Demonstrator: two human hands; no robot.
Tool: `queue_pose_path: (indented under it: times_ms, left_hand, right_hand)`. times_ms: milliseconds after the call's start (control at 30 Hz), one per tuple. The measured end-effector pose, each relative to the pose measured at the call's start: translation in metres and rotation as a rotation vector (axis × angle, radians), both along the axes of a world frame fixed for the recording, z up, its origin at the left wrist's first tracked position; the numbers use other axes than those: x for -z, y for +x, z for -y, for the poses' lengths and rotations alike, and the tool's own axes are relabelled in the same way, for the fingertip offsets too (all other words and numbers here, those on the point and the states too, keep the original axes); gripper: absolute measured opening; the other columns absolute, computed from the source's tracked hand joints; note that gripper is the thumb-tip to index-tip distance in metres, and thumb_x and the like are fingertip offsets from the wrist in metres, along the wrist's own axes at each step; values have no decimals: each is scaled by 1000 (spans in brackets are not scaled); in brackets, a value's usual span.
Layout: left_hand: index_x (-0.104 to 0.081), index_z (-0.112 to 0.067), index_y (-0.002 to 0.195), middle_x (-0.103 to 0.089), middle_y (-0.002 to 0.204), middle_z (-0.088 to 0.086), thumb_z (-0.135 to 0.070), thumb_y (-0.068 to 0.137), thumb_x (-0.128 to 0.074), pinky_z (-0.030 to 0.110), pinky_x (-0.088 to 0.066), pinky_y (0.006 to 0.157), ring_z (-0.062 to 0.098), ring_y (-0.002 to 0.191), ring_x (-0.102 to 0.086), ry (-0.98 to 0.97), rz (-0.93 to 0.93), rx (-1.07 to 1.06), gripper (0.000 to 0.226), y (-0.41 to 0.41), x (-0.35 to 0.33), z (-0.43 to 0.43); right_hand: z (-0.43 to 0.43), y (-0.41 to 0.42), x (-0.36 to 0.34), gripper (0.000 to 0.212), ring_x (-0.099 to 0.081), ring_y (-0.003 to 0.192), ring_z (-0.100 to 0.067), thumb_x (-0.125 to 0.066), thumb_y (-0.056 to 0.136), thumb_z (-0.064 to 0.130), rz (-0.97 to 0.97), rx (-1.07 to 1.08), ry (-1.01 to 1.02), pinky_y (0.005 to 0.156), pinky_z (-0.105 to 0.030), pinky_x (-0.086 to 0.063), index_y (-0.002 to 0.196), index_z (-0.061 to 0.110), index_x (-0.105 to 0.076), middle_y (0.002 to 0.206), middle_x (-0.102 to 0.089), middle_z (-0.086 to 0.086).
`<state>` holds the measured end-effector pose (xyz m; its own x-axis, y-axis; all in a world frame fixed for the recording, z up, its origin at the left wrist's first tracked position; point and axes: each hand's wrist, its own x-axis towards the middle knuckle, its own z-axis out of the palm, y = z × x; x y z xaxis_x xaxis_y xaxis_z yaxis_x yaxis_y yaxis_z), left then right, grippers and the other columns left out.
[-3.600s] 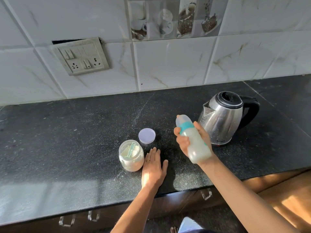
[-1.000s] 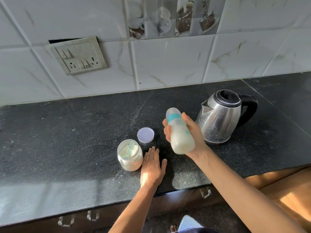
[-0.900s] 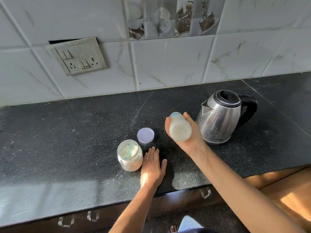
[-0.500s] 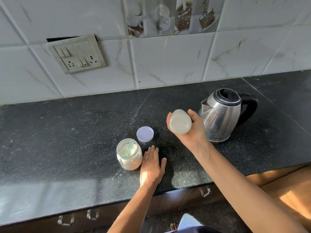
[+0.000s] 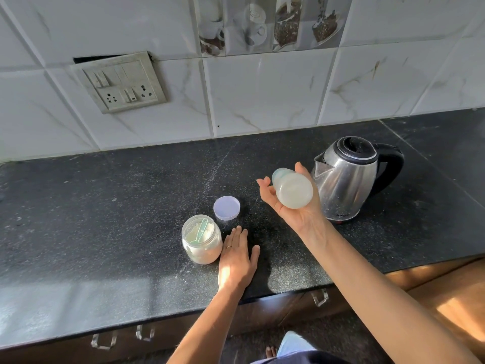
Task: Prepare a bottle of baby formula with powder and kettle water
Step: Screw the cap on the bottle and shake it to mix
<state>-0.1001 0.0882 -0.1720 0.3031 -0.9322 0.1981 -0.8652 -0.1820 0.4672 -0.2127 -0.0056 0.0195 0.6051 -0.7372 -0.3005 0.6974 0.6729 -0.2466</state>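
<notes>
The right hand [image 5: 291,206] holds the milky plastic baby bottle [image 5: 292,191] tilted, base toward camera; the left hand [image 5: 236,256] lies flat, empty.

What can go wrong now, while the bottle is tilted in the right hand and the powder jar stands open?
The baby bottle lies loosely in the right hand with the fingers partly open, so it might slip onto the counter or against the kettle. The powder jar stands uncovered, its lid apart, beside the left hand; a nudge could tip it and spill powder.
</notes>
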Motion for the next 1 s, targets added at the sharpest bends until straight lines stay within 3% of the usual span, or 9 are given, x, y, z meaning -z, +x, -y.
queue_pose_path:
  times_ms: [133,200,333,433,567,667,767,933,1000]
  left_hand:
    - [-45,-5,137,-42,146,12,-45,95,-31,30,-11,115,23,139,-31,0,12,-1,60,-1,0,0]
    - [-45,-5,137,-42,146,12,-46,95,-31,31,-13,116,24,139,-31,-8,8,-2,60,-1,0,0]
    - [-45,-5,137,-42,146,13,-46,95,-30,32,-15,116,24,140,-30,-11,6,1,61,-1,0,-1]
    - [-45,-5,136,-43,145,13,-46,95,-30,32,-15,116,24,139,-32,-10,18,-1,60,-1,0,0]
    - [-48,-4,134,-46,143,13,-44,95,-32,33,-17,115,25,137,-35,-6,30,-8,58,-2,1,0]
    - [-48,-5,133,-47,142,13,-44,95,-34,33,-18,115,25,136,-36,-8,29,-10,57,-2,2,0]
    - [-48,-5,134,-46,142,13,-43,95,-35,32,-17,115,25,137,-36,-4,32,-18,56,-1,2,1]
    - [-45,-6,137,-42,146,12,-46,94,-30,32,-16,116,23,139,-32,2,20,-12,60,-1,2,1]
    - [-46,-6,136,-43,145,12,-45,95,-31,33,-16,116,24,138,-33,3,18,-17,59,-1,2,2]
  right_hand:
    - [1,-2,-4,48,-68,85,-40,-67,83,27,-67,22,33,68,-49,-60,121,9,-45,125,-48,-27]
    - [0,-1,-4,40,-65,88,-37,-64,89,28,-85,32,44,62,-47,-59,119,9,-45,125,-47,-25]
    - [0,-6,-4,18,-51,111,-42,-51,92,17,-59,21,53,57,-55,-56,103,2,-48,123,-45,-26]
    - [2,-5,-5,13,-53,110,-44,-48,94,12,-90,20,-25,58,-56,-56,103,3,-49,124,-48,-27]
    - [6,-3,2,33,-59,101,-45,-55,95,19,-133,43,-4,62,-54,-58,122,2,-44,119,-52,-29]
    - [3,-8,11,62,-65,101,-43,-82,69,23,-74,-92,-179,71,-49,-58,118,-2,-53,117,-59,-29]
    - [8,-7,17,89,-66,100,-39,-93,54,22,-42,-63,-295,74,-52,-56,128,8,-46,117,-57,-27]
    - [9,-15,23,89,-64,108,-26,-82,69,35,-67,-197,-469,81,-41,-56,145,24,-36,120,-63,-15]
    - [10,-15,29,96,-65,106,-31,-88,63,29,-37,-139,-365,79,-44,-56,143,14,-38,115,-64,-19]
